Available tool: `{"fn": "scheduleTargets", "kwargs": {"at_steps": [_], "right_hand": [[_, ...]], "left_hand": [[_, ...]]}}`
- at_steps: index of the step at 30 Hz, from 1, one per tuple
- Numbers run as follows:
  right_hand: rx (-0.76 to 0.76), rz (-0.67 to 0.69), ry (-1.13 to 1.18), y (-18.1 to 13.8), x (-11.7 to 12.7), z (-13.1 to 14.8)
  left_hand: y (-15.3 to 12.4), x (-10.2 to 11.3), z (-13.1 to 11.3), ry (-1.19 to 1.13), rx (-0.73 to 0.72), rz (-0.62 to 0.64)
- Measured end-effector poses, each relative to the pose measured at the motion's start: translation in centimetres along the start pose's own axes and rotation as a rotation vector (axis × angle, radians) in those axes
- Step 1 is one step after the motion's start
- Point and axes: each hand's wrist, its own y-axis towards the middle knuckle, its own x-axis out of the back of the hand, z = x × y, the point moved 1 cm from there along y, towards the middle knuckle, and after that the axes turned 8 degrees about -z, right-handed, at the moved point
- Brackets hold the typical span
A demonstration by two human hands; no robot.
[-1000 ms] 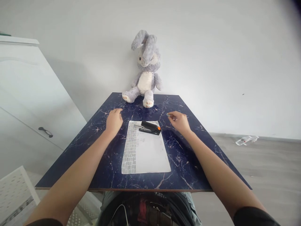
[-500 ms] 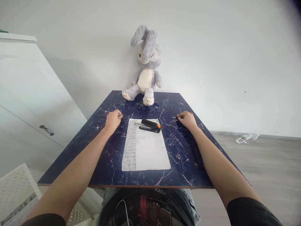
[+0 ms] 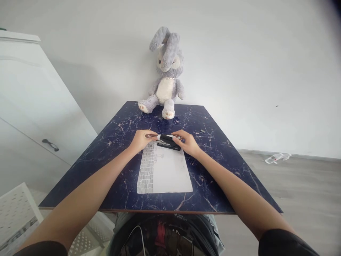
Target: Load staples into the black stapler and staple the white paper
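A black stapler (image 3: 167,141) lies across the top edge of a white sheet of paper (image 3: 163,170) on a dark blue marbled table (image 3: 117,177). My left hand (image 3: 141,140) is curled, its fingertips pinched at the stapler's metal front end. My right hand (image 3: 187,142) is closed over the stapler's rear end and hides the orange tip. A small grey object (image 3: 203,131) lies on the table just right of my right hand.
A grey plush rabbit (image 3: 166,76) sits at the table's far edge against the wall. A white cabinet (image 3: 32,106) with a dark handle stands at the left. A plastic bottle (image 3: 276,158) lies on the floor at the right. A white perforated panel (image 3: 16,209) is at lower left.
Both hands have moved inward from the sides of the paper onto the stapler. The small grey object that my right hand held is now lying on the table.
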Motion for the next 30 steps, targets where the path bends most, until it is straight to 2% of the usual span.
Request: {"fn": "scheduleTargets", "kwargs": {"at_steps": [4, 12, 22, 28, 30], "right_hand": [[0.083, 0.184, -0.016, -0.5, -1.0, 0.7], [0.109, 0.215, -0.051, -0.6, -0.9, -0.1], [0.117, 0.242, -0.062, -0.5, -0.7, 0.1], [0.106, 0.251, -0.063, -0.4, -0.6, 0.4], [0.106, 0.252, -0.061, -0.4, -0.6, 0.4]], "left_hand": [[0.1, -0.5, -0.1, 0.082, -0.123, 0.044], [0.3, -1.0, 0.9, 0.064, -0.082, 0.188], [0.3, -1.2, 0.8, 0.130, -0.133, 0.146], [-0.1, -1.1, -0.4, 0.036, -0.106, 0.027], [-0.2, -1.0, -0.7, 0.035, -0.112, 0.034]]}}
